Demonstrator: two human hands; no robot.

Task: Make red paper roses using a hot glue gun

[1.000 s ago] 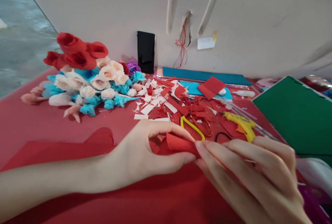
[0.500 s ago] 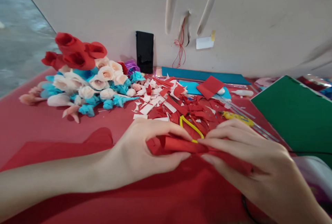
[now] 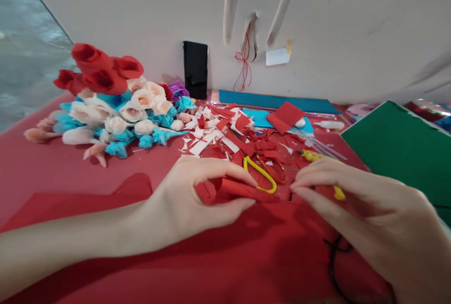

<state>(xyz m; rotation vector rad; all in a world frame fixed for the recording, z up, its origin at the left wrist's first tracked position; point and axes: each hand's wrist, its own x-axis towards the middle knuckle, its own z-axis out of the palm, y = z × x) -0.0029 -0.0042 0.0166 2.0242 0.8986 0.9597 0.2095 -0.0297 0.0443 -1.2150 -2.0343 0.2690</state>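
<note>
Pinching the rolled red paper (image 3: 239,189) over a red sheet (image 3: 246,243), the left hand (image 3: 193,207) in the head view held it alone; whether the right hand (image 3: 359,207), just beside, grasped anything, I couldn't tell. A slack left thumb could have let the paper unwind.

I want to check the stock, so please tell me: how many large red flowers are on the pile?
4: the top flower, the left flower, the front middle flower and the right flower, nearest the phone. More may be hidden beneath.
</note>
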